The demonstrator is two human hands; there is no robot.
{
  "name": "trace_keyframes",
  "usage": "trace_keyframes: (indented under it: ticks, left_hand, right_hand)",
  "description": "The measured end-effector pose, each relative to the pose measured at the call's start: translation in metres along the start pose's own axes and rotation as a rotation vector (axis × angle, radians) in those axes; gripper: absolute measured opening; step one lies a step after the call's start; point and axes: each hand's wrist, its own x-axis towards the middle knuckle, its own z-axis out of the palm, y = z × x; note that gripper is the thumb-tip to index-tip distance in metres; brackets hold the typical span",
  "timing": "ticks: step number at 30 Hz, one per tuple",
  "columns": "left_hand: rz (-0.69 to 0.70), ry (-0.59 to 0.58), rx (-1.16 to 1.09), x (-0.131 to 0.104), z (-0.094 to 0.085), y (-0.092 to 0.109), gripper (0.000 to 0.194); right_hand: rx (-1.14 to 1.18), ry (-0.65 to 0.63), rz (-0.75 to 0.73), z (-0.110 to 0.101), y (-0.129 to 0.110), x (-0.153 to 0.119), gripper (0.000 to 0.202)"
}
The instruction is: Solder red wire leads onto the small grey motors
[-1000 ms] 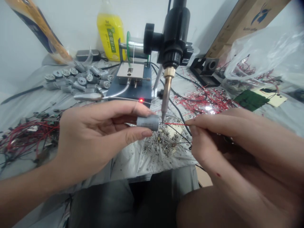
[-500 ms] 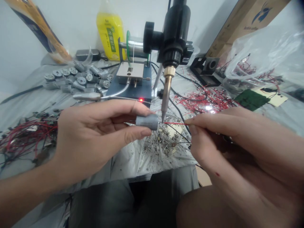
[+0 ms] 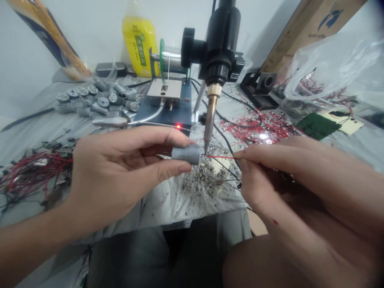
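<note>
Between thumb and fingers, my left hand [image 3: 120, 172] pinches a small grey cylindrical motor [image 3: 186, 155] lying sideways. Its right end sits just beside the tip of a soldering iron [image 3: 210, 120], which points down from a black stand clamp [image 3: 220, 44]. My right hand [image 3: 288, 180] pinches a thin red wire [image 3: 223, 157] between thumb and forefinger. The wire's left end reaches the iron tip near the motor's end; whether they touch is too small to tell. Behind my left hand is a solder feeder [image 3: 164, 94] with a solder spool [image 3: 174, 57] and a lit red light.
Several grey motors [image 3: 99, 100] are heaped at the back left. Red wires lie in piles at the left [image 3: 33, 172] and right [image 3: 258, 126]. Solder scraps [image 3: 210, 180] litter the table under the iron. A yellow bottle [image 3: 139, 48], a plastic bag [image 3: 324, 68] and a green cloth [image 3: 318, 126] stand or lie behind.
</note>
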Motion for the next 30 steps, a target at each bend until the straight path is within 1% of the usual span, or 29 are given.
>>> trace_keyframes:
  ticks: [5,11,13,16,17,22,30]
  left_hand:
    - [-0.006,-0.002,0.009,0.002,0.001,-0.002,0.035]
    - [-0.066,-0.006,0.060,0.000,-0.001,0.002,0.028]
    - [-0.046,-0.007,0.088,-0.002,-0.002,0.002,0.023]
    - [-0.021,-0.013,0.127,-0.002,-0.003,0.000,0.019]
    - [-0.016,-0.016,0.131,-0.002,-0.003,0.000,0.019]
    - [0.013,-0.023,0.114,-0.001,-0.003,-0.002,0.025]
    - [-0.039,-0.015,0.028,-0.001,-0.002,0.002,0.034]
  right_hand:
    - [0.010,0.021,-0.012,-0.003,0.003,-0.002,0.020]
    - [-0.013,-0.024,-0.017,-0.003,0.003,0.003,0.019]
    - [-0.008,-0.031,-0.039,-0.002,0.004,0.005,0.018]
    - [-0.016,0.003,-0.037,-0.001,0.004,0.003,0.019]
    - [-0.013,0.015,-0.038,-0.001,0.004,0.003,0.020]
    - [-0.008,-0.010,-0.028,-0.002,0.003,0.000,0.015]
    - [-0.010,-0.070,-0.076,-0.008,0.007,0.010,0.017]
